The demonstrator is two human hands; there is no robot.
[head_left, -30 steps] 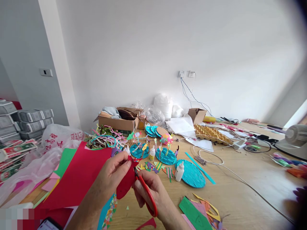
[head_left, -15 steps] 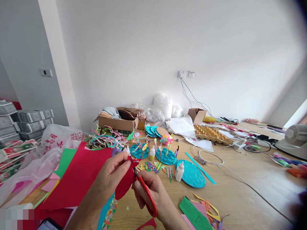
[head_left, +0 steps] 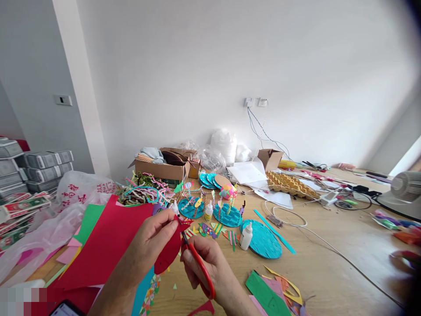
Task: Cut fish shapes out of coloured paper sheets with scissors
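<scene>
My left hand (head_left: 154, 239) pinches a red paper fish (head_left: 168, 252) near its tail; the rounded body hangs below the fingers, with a small dark eye mark. My right hand (head_left: 205, 263) is closed round the red handles of a pair of scissors (head_left: 203, 270). The dark blades point up and to the left, at the edge of the red paper by my left fingertips. A large sheet of red paper (head_left: 108, 241) lies under and left of my left arm. A red scrap (head_left: 202, 309) rests on the table below the scissors.
Beyond my hands stand glue bottles (head_left: 246, 237), blue discs (head_left: 263, 241) and decorated paper fish (head_left: 208, 230). Green and other paper scraps (head_left: 268, 292) lie at front right. A white cable (head_left: 348, 263) crosses the right side. A phone (head_left: 67, 308) is at front left.
The red fish has turned slightly, its body shifting a little left and down. The scissors have moved slightly. My hands stay nearly in place.
</scene>
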